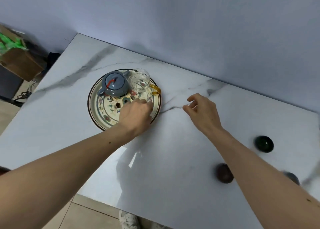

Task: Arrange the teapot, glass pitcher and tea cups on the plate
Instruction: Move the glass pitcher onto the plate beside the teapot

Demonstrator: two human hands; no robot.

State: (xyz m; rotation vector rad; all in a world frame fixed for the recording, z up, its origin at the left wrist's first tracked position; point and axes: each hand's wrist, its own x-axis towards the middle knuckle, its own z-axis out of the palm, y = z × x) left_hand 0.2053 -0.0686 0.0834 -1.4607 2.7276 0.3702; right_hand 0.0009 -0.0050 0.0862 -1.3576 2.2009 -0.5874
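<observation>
A round floral plate [97, 105] lies on the marble table. On its far side stands a grey teapot [114, 86] with a red cord on the lid. Right beside it is a glass pitcher [140, 83] with a yellow handle. My left hand [136, 115] reaches over the plate, its fingers closed around the pitcher's lower part. To the right of the plate my right hand [203, 111] hovers over the table, fingers loosely apart and holding nothing. Three tea cups sit on the table at the right: a dark green cup [264, 144], a brown cup [224, 173] and a grey cup [292, 176] partly hidden by my right forearm.
The marble table [164, 159] backs onto a pale wall. Its near edge runs along the bottom, above a tiled floor and a shoe [129, 220]. A cardboard box [19, 62] with green items stands off the table's left side.
</observation>
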